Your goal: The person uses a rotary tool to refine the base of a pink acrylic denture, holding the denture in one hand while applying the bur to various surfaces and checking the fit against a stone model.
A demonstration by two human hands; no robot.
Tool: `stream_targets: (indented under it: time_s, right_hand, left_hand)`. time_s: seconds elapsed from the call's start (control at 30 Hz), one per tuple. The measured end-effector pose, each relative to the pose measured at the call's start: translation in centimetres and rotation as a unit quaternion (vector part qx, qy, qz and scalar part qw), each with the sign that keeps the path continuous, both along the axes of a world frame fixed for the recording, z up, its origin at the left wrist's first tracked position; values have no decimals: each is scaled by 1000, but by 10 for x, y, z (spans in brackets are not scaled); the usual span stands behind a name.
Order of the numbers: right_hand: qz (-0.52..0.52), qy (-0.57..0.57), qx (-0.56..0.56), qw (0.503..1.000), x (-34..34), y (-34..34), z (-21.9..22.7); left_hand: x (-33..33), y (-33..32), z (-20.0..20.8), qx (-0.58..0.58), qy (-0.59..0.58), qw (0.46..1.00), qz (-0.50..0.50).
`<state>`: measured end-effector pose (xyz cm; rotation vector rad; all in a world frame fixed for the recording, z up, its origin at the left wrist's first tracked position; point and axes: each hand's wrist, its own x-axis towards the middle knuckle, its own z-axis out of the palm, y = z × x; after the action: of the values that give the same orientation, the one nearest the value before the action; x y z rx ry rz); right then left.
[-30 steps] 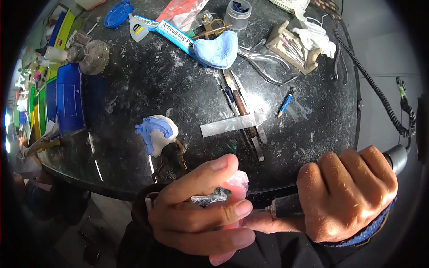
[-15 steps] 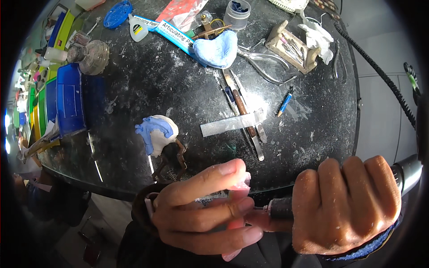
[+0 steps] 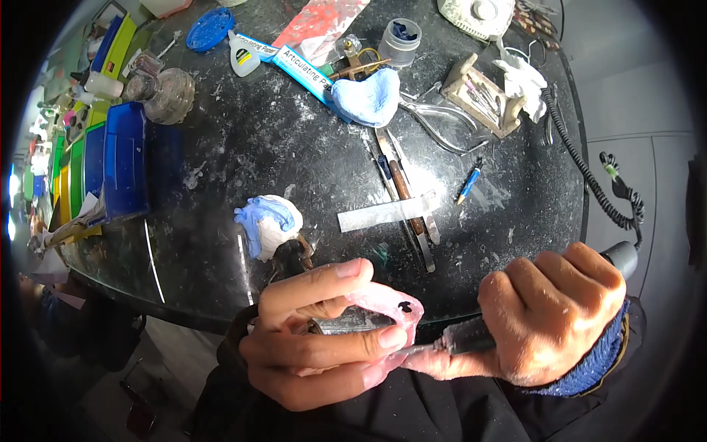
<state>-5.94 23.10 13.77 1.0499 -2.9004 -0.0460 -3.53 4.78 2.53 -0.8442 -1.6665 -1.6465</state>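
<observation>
**Pink curved piece [image 3: 383, 295] in the left grip [image 3: 305, 342], dark handheld tool [image 3: 464, 337] in the right grip [image 3: 552, 317]**

Far to the left of the left grip and beyond it, blue boxes [image 3: 125, 162] stand on the table [image 3: 221, 140]. Nearer, just beyond that grip, lies a white model with blue material [image 3: 269, 227] over part of it; a dark brown object [image 3: 291, 254] beside it is partly hidden by the hand.

The left grip is curled with its fingers a little parted, holding the pink piece at the fingertips. The piece extends to the right of them, with a small dark opening near its far end.

Beyond the pink piece, a pale strip [image 3: 372, 216] crosses a brown-handled instrument [image 3: 401, 184]. The tool's thin tip points left at the piece; whether it touches cannot be told.

The right grip is closed firmly round the tool's body, knuckles up, its thumb stretched left below the tip. A blue pencil stub [image 3: 469, 184] lies beyond and left of this grip. On its right, the tool's rear end sticks out, joined to a coiled black cord [image 3: 622, 215].
</observation>
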Motion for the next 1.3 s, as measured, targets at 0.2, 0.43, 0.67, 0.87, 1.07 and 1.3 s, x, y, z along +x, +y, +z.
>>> stream_targets:
  time_s: [0.2,0.43,0.67,0.87,1.07,1.3]
  right_hand:
    - [-3,7,-34,999,1,10,-11]
    - [0,2,-116,993,4,9,-21]
    - [34,-2,-197,980,3,11,-45]
    - [-4,-32,-206,978,4,9,-46]
    - [20,-9,-195,981,1,7,-41]
    - [-31,37,-134,990,1,10,-40]
  left_hand:
    - [-3,-3,-7,-33,16,999,-25]
    - [-10,-2,-9,-5,68,998,-18]
    - [-3,-8,-3,-35,-2,999,-9]
    - [2,-10,4,-13,-84,995,-42]
    - [7,-14,-2,-4,-130,990,-51]
    - [6,-28,15,-225,-113,968,-17]
